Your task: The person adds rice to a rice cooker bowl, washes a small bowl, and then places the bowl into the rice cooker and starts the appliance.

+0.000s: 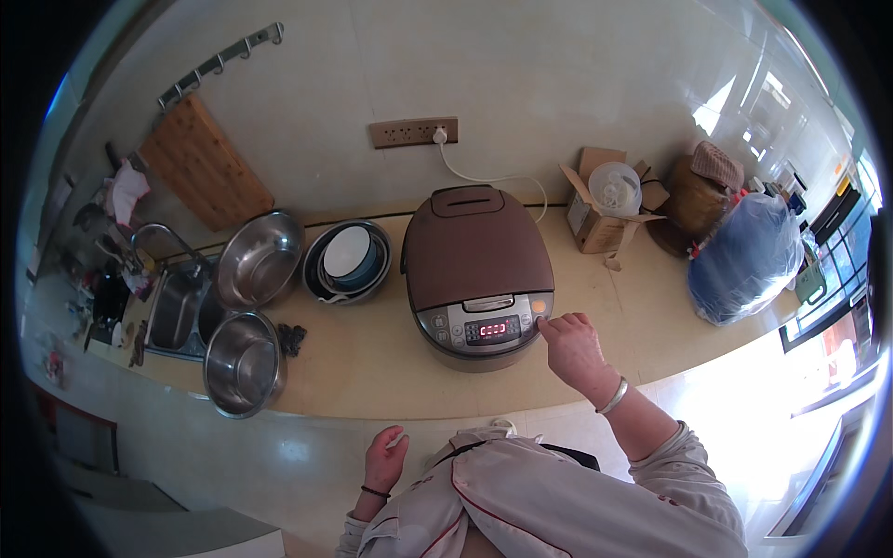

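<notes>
A brown rice cooker (478, 251) with its lid down stands on the counter in front of me. Its control panel (492, 329) shows a lit red display. My right hand (575, 349) has a finger at the button on the panel's right edge, the other fingers curled and holding nothing. The cooker's white cord runs to a plug (439, 135) in the wall socket strip (401, 132). My left hand (386, 457) hangs in front of the counter edge, touching nothing, with the thumb apart from the fingers.
Left of the cooker are stacked basins (382, 240), two steel bowls (261, 261), a black scrubber (291, 340) and a sink (174, 310). A bamboo cutting board (206, 164) hangs above. Rightward stand an open cardboard box (593, 223) and a plastic-wrapped blue bundle (743, 258).
</notes>
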Demonstrator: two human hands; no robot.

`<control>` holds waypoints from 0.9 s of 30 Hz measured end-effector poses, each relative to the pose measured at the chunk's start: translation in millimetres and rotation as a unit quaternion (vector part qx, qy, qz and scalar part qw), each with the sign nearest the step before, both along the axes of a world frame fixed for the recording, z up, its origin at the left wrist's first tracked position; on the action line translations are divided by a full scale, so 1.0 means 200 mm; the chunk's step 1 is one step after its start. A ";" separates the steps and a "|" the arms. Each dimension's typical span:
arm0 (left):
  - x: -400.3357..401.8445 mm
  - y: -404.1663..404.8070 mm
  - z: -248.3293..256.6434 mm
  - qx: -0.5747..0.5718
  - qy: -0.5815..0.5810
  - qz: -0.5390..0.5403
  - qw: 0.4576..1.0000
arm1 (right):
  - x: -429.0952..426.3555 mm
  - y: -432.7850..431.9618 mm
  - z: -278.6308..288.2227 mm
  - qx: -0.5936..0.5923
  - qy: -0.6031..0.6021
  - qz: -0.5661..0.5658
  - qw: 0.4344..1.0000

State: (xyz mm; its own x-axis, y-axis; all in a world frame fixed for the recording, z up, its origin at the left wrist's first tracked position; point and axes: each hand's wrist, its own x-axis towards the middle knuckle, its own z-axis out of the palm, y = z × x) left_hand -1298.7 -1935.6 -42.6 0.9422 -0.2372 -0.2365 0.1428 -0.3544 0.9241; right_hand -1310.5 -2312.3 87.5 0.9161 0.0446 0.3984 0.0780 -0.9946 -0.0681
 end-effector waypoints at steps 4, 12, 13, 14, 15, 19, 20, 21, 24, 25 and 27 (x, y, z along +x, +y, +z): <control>-0.01 0.00 -0.03 -0.010 -0.003 -0.002 1.000 | 0.00 0.02 -0.01 -0.015 0.029 -0.017 0.999; 0.01 -0.02 -0.02 -0.018 -0.020 -0.008 1.000 | -0.06 0.04 0.02 0.050 0.000 -0.022 0.999; 0.01 -0.02 -0.02 -0.014 -0.020 -0.005 1.000 | -0.07 0.05 0.02 0.056 -0.007 -0.011 0.998; 0.01 -0.01 -0.01 -0.010 -0.019 -0.002 1.000 | -0.07 0.08 0.02 0.063 -0.014 0.000 0.998; 0.00 -0.01 -0.01 -0.006 -0.018 0.000 1.000 | -0.08 0.09 0.02 0.069 -0.020 0.009 0.997; -0.01 0.01 -0.03 0.001 -0.014 0.004 1.000 | -0.06 0.10 0.00 0.039 -0.025 0.011 0.999; -0.02 0.01 -0.04 -0.007 -0.008 0.010 1.000 | -0.06 0.10 0.00 0.032 -0.024 0.012 0.999; -0.02 0.01 -0.03 -0.014 -0.002 0.016 1.000 | -0.05 0.10 0.00 0.024 -0.023 0.013 0.999; -0.02 0.01 0.00 0.010 0.006 0.001 1.000 | -0.05 0.12 -0.01 -0.003 -0.013 0.009 1.000; -0.02 0.01 0.00 0.014 0.004 -0.002 1.000 | -0.05 0.12 -0.01 -0.006 -0.010 0.008 1.000; -0.03 0.01 0.00 0.021 -0.002 -0.006 1.000 | -0.05 0.13 -0.02 -0.013 -0.005 0.007 1.000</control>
